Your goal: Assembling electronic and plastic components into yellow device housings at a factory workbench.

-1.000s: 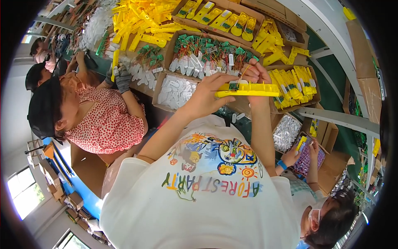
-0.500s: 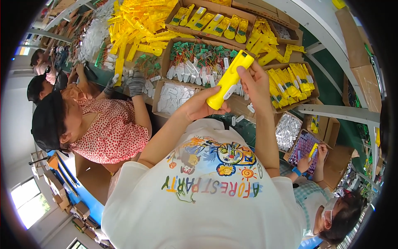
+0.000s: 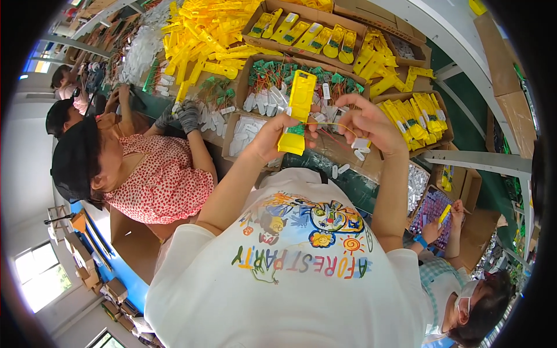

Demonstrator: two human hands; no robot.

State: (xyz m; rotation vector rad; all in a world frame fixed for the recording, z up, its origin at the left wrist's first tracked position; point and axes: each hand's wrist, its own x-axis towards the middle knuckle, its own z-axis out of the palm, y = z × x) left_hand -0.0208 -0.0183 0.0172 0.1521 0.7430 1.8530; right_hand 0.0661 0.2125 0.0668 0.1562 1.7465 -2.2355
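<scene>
While the left hand (image 3: 272,136) grips the yellow plastic housing (image 3: 297,111) upright by its lower end, the right hand (image 3: 366,124) beside it pinches thin wires (image 3: 339,125) near that housing.

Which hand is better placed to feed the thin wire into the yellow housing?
Probably the right hand: it pinches the thin wire beside the yellow housing, while the left hand grips that housing's lower end.
</scene>
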